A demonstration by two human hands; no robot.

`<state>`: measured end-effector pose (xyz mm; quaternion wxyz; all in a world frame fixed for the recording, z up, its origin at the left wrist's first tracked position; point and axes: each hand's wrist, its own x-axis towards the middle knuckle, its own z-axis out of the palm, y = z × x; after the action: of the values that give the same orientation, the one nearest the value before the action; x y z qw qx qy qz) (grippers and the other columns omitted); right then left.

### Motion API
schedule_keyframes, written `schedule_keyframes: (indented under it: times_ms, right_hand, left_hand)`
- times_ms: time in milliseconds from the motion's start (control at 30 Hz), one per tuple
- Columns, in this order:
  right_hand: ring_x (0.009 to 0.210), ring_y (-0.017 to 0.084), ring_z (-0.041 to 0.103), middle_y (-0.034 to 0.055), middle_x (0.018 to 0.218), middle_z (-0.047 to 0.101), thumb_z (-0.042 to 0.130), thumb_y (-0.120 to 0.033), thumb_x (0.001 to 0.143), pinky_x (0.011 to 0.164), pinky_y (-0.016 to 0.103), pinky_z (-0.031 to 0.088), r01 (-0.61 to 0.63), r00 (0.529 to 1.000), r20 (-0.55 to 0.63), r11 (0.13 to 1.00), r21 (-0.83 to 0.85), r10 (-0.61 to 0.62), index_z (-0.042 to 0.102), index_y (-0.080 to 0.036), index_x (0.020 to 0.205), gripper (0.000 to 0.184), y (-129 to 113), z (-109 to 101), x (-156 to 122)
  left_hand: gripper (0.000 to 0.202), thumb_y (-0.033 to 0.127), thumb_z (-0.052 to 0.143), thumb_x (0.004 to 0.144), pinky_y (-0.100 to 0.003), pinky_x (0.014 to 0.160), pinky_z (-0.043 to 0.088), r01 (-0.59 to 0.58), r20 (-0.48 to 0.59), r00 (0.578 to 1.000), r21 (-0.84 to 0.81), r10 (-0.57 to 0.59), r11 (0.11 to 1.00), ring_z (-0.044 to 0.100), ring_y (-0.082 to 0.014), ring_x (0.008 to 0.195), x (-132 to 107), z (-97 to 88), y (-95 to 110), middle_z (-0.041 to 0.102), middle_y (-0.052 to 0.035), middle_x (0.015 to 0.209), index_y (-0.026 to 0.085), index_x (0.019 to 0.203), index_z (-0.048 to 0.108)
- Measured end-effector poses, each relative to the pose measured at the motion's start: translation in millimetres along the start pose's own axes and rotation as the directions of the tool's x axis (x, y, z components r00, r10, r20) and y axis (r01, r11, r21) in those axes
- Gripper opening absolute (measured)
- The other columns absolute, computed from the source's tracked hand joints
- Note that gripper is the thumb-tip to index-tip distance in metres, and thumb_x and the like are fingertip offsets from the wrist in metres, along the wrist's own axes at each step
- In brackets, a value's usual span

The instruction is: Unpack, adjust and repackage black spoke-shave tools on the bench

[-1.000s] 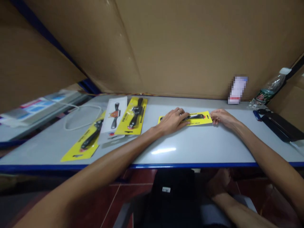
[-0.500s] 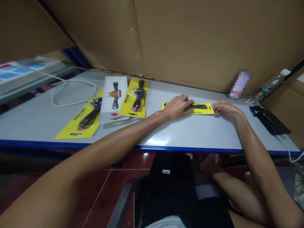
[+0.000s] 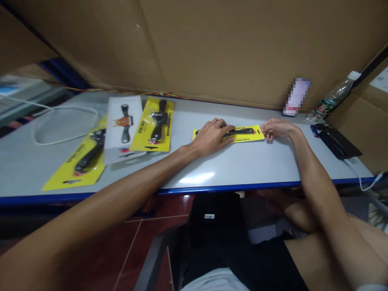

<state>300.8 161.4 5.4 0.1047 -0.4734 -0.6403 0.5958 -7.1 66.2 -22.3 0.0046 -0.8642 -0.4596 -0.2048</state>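
Observation:
A yellow carded spokeshave lies lengthwise on the table, its black handle pointing right. Across the middle and left of this pack, my left hand rests with curved fingers over the tool and the thumb along the near edge, holding it. My right hand pinches the card's right end between bent fingers. To the left lie a second yellow spokeshave pack, a white card with a spokeshave picture partly under it, and a third yellow pack partly covered by the white card.
A white cable loops over the table's left side. At the right stand a blurred-out phone-like object and a leaning plastic bottle, near a black flat object with a white cord. Cardboard walls enclose the back.
The view has shifted, so everything on the table sits further left in the picture. Both hands keep their places on the yellow pack, with little visible movement of the fingers.

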Motion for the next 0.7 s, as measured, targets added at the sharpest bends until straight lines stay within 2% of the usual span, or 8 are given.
schedule_keyframes:
  times_ms: [267,467,700]
  right_hand:
    - [0.058,0.016,0.071,0.0076,0.07,0.075,0.082,-0.028,0.077,0.041,0.018,0.05,0.011,0.996,0.084,0.998,0.056,-0.015,0.066,-0.013,0.079,0.023,2.8,-1.5,0.2]
    - [0.06,0.017,0.073,0.0062,0.071,0.075,0.082,-0.027,0.079,0.043,0.017,0.052,-0.001,0.997,0.071,0.995,0.1,-0.006,0.07,-0.01,0.09,0.023,-0.1,-1.1,-6.7]
    - [0.064,0.018,0.074,0.0073,0.074,0.076,0.083,-0.027,0.078,0.046,0.018,0.054,0.007,0.993,0.116,0.993,0.117,-0.02,0.072,-0.009,0.092,0.025,-0.3,-2.9,-8.7]
  left_hand:
    - [0.044,0.04,0.044,0.102,-0.05,0.094,0.044,0.065,0.034,0.997,0.083,-0.068,0.994,0.05,-0.0334,0.114,-10.8,-5.2,17.1,0.06,-0.0147,0.126,0.027,0.142,0.058]
    - [0.043,0.038,0.041,0.101,-0.054,0.093,0.042,0.111,0.055,0.992,0.07,-0.115,0.991,0.051,-0.0366,0.113,-14.5,-8.8,28.1,0.06,-0.0152,0.124,0.029,0.14,0.058]
    - [0.043,0.039,0.041,0.101,-0.052,0.092,0.043,0.117,0.08,0.989,0.082,-0.124,0.99,0.05,-0.035,0.112,-16.8,-11.3,33.4,0.061,-0.0145,0.122,0.03,0.14,0.055]
